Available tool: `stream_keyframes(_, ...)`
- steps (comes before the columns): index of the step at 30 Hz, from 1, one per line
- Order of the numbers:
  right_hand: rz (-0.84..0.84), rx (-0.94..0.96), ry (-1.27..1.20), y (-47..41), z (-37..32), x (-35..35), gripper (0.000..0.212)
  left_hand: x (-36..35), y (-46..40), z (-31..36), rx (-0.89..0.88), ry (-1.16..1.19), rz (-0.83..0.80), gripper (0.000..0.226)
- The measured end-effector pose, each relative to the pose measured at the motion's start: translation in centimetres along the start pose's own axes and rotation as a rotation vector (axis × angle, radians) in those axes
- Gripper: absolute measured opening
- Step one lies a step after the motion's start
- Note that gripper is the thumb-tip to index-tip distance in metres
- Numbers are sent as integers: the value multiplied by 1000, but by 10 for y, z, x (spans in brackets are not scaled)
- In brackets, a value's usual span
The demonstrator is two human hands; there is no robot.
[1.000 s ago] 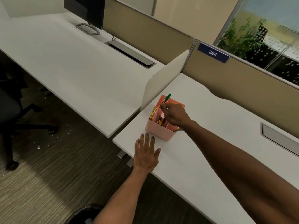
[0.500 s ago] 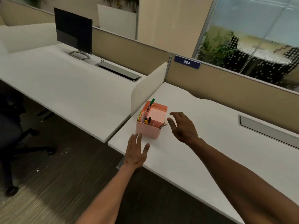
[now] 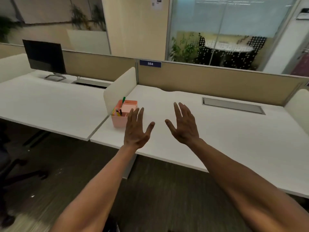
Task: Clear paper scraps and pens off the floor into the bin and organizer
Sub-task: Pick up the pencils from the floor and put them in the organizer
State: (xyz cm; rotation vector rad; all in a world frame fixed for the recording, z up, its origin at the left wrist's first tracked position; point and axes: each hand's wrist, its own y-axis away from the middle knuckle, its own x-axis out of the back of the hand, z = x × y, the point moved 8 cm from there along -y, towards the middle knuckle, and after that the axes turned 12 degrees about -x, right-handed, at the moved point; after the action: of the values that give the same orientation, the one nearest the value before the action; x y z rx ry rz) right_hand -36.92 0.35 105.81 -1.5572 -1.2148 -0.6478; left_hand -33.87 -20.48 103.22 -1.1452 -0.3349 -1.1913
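Head view. Both arms extend forward over the front edge of a white worktop (image 3: 217, 131). The left hand (image 3: 136, 129) and the right hand (image 3: 184, 125) are raised with backs toward the camera, fingers (image 3: 177, 109) spread and straight, holding nothing. A pink organizer (image 3: 119, 120) stands near the worktop's left front corner, beside a low white divider (image 3: 117, 91); the left hand's fingertips overlap its right side in the view, but contact cannot be judged. Pens (image 3: 119, 112) stand in its front compartment, and a green marker (image 3: 123, 101) rises from a rear one. Small pale scraps (image 3: 32, 196) lie on the dark floor (image 3: 75, 164) at left. A dark monitor (image 3: 44, 57) sits on the adjoining desk.
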Motion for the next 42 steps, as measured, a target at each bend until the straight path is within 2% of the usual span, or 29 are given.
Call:
stream_keyframes(7,110,-98,-13,87,81,75,86,4,44,120,-170,-102,39,86)
stream_keyframes(11,97,-157,-1,148,122,84,88,-17,86,162,-211,-88,-44,86)
stream_keyframes(17,-10,-282,-21,246,174,62,90,-62,163,174,-181,-45,-179,86)
stream_keyframes(23,-106,-361,37,316,192,37,88,-98,233,158,-85,3,-278,88)
stream_keyframes(30,-211,-393,72,385,197,-24,82,-134,318,120,-22,-3,-389,82)
stream_keyframes(35,-382,-358,108,438,215,-98,76,-173,367,85,46,-11,-407,80)
stream_keyframes(42,-567,-287,135,495,281,-269,73,-317,455,-3,116,-28,-458,80)
